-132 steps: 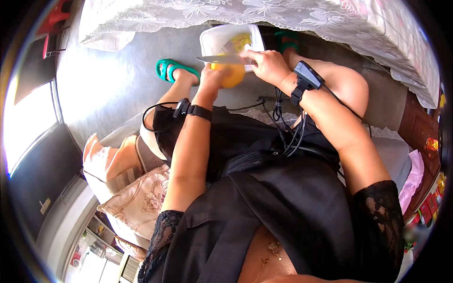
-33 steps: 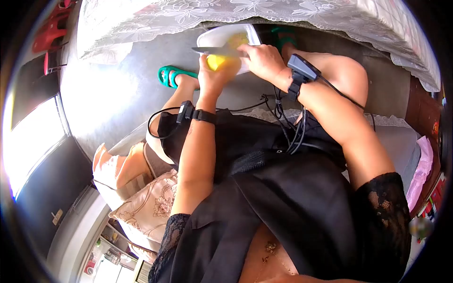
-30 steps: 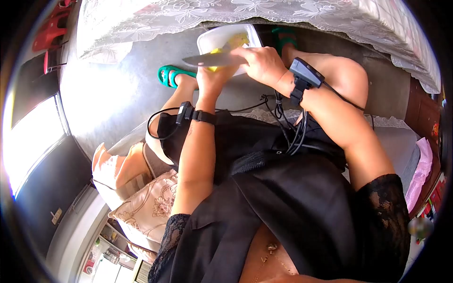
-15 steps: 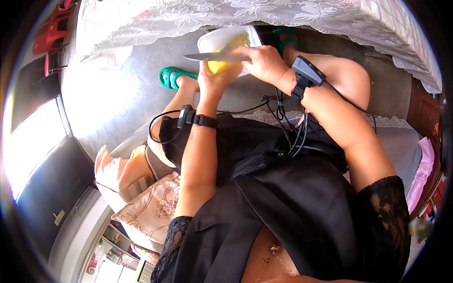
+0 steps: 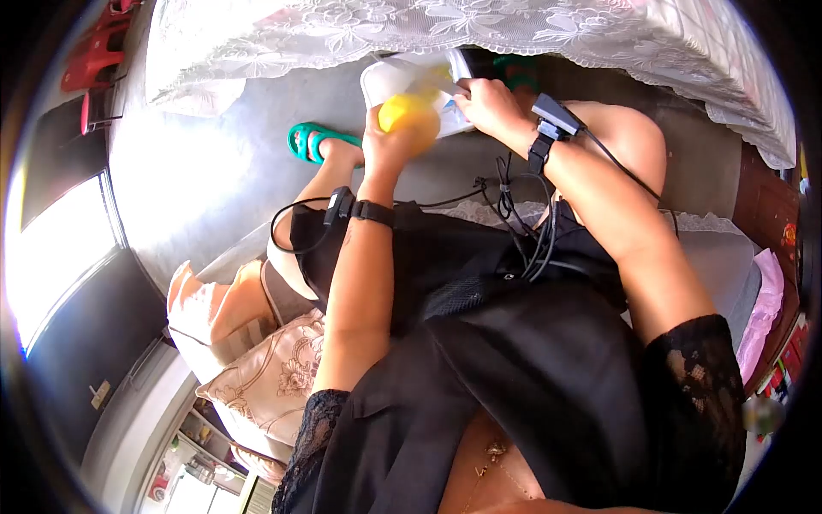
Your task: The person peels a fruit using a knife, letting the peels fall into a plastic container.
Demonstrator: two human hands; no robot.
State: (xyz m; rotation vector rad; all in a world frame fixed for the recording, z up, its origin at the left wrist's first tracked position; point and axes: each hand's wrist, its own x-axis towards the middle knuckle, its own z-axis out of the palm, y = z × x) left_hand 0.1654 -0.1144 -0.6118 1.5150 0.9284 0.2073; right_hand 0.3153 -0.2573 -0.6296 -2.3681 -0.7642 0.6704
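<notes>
Our left hand's (image 5: 383, 149) grip holds the yellow fruit (image 5: 406, 115) and our right hand's (image 5: 492, 106) holds the knife (image 5: 447, 83), so we should cut slowly, away from our fingers.

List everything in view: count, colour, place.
Bin: one, white, upper centre
Fruit: one, yellow, near bin
Knife: one, blurred grey, near bin
Lace cloth: one, white, top
Sandals: two, green, either side of bin
Chairs: several, red, upper left
Window: one, bright white, left
Cushion: one, beige floral, lower left
Cables: several, black, centre
Wrist devices: two, black, centre
Garment: one, black, lower centre
Draped cloth: one, pink, right
Left grip: one, bare, holding fruit
Right grip: one, bare, holding knife
</notes>
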